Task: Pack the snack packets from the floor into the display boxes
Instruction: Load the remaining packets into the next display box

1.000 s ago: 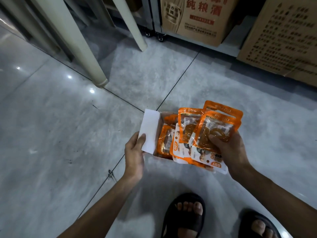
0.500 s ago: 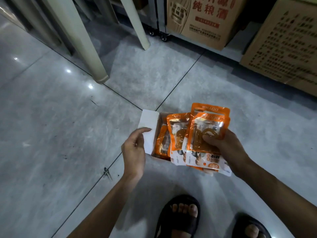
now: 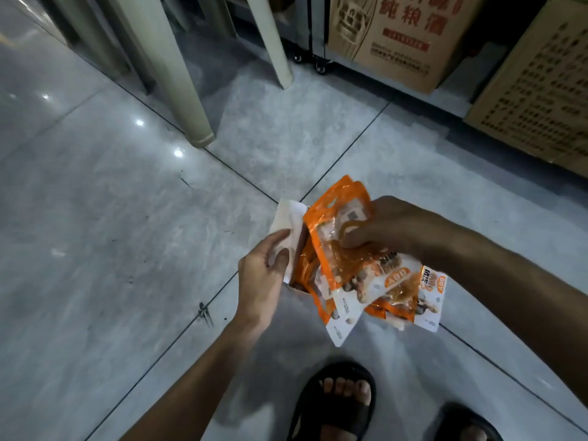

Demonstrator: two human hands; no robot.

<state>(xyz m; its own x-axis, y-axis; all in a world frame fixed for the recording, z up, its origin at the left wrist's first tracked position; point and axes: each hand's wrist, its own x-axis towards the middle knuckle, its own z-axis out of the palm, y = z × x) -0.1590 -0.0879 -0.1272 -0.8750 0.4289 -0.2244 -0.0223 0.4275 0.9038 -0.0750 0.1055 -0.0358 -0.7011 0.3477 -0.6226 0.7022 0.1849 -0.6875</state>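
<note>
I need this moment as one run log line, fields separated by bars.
step: packing | left hand: holds display box flap | right hand: grips snack packets over box

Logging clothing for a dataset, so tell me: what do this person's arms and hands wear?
Nothing visible: the left hand and right hand are bare, without gloves, rings or watch, and both forearms show no sleeves up to the frame edge.

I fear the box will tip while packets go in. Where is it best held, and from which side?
Grip the box by its white left wall, coming from the left: that side stands bare, while packets cover the rest. The left hand holds it there.
</note>
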